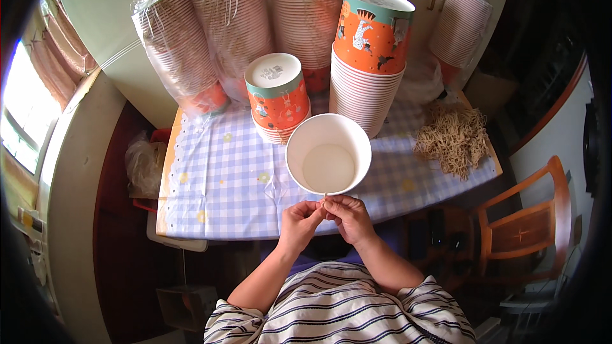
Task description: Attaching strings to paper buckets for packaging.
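Just below the middle of the frame, both hands meet at the near rim of an open white cup [328, 155]. The left hand [299, 222] and the right hand [349, 215] have their fingertips pinched together, and between them runs a thin pale string [324, 198] that seems to reach up to the cup's rim. Whether the string passes through the rim or is only held against it is too small to tell.

The cup sits directly above the hands in the picture, away from the body, with its mouth turned toward the camera, so its axis points roughly up at the viewer. Both hands are about equally near it, touching or nearly touching its lower edge.

It hovers over the checked cloth [223, 185] on the table. Behind it stands a tall stack [366, 64] of orange cups, upside down, with a shorter stack [278, 99] to its left. At centre right lies a pile of strings [454, 140]. Wrapped sleeves [185, 57] of cups line the top of the frame.
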Demonstrator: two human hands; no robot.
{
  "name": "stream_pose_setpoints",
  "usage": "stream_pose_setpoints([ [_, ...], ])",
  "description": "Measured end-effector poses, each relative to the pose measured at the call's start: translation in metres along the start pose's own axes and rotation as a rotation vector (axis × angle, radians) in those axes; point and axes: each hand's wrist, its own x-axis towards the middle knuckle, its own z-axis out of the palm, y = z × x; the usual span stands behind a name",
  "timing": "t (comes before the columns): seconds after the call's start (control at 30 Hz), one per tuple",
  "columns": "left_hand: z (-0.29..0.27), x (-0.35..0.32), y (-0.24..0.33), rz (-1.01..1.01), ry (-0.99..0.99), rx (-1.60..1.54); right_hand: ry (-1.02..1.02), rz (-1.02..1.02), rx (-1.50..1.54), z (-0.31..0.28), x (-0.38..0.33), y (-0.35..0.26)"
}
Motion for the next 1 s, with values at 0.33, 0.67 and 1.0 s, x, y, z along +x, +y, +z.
stream_pose_setpoints([
  [0.33, 0.0, -0.002, 0.002, 0.072, 0.069, 0.1, 0.044, 0.21, 0.236, 0.003, -0.002, -0.01],
  [0.67, 0.005, 0.004, -0.002, 0.925, 0.217, 0.819, 0.088, 0.146, 0.175, 0.002, -0.004, -0.006],
  [1.0, 0.004, 0.007, 0.005, 1.067, 0.219, 0.955, 0.103, 0.082, 0.112, 0.01, -0.006, -0.009],
])
